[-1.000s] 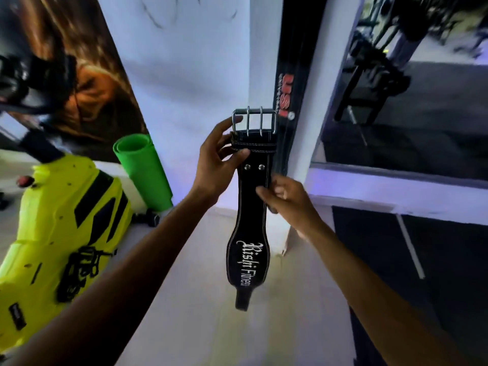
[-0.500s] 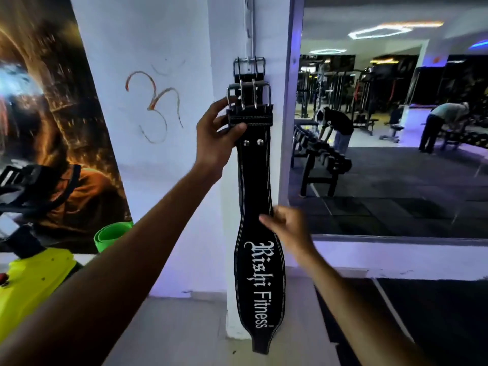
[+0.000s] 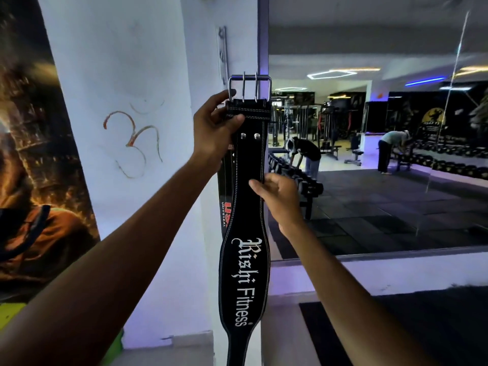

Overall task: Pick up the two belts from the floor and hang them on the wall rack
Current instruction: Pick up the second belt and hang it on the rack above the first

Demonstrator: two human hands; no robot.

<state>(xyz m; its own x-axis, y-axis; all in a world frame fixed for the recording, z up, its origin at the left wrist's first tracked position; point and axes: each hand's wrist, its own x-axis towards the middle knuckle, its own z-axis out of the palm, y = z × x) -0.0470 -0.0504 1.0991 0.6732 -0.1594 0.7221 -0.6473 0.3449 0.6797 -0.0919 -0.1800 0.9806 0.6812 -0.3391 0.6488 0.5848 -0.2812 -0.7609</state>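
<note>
**Two belts at the white pillar**

Two belts: a black belt lettered "Rishi Fitness", white-stitched, hangs upright with its steel buckle topmost; a second belt hangs behind it. The left hand pinches the top below the buckle. The right hand, half curled, touches its right edge. Above, a wall rack on the pillar; a mirror to the right.

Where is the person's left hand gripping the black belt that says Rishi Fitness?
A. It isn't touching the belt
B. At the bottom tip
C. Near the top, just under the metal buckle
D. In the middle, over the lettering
C: the left hand pinches the Rishi Fitness belt just below its metal buckle.
</note>
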